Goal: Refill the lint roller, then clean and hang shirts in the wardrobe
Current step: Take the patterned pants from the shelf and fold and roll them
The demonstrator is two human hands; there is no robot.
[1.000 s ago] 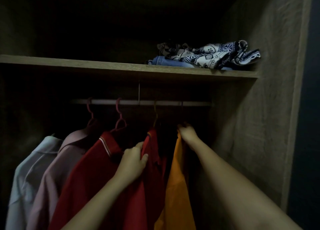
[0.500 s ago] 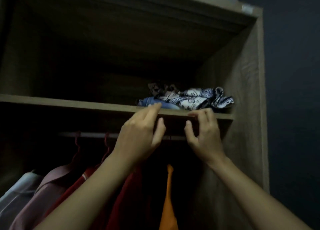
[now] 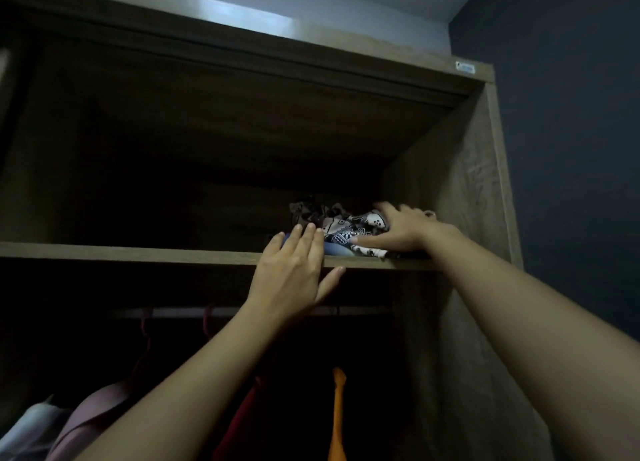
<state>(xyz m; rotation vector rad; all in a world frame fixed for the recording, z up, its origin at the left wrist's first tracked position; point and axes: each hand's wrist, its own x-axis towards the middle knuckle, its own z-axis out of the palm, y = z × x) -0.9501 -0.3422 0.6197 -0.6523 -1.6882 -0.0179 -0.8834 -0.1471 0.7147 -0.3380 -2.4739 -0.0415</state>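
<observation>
**2 hands on a high pile: the clothes may slide off the shelf**

Both hands are up at the shelf [image 3: 138, 252] of the wardrobe [image 3: 460, 190], above eye level. The left hand [image 3: 294, 273] lies over the shelf edge with straight fingers, and its tips touch a blue folded cloth [image 3: 334, 249]. The right hand [image 3: 401, 230] rests with spread fingers on a patterned cloth [image 3: 349, 228] that lies crumpled on top of the blue one. Neither hand is closed round anything.

The pile sits at the very front edge, so a pull on 1 piece would probably drag the other with it, and it could fall onto the clothes below. The person sees the pile only from below, so a hidden fold may catch.

The hung shirts, among them an orange shirt [image 3: 337, 415] and a pink shirt [image 3: 93, 415], are below on the rail [image 3: 363, 311]. A dropped cloth could knock a hanger off it. The lint roller is not in view.
</observation>
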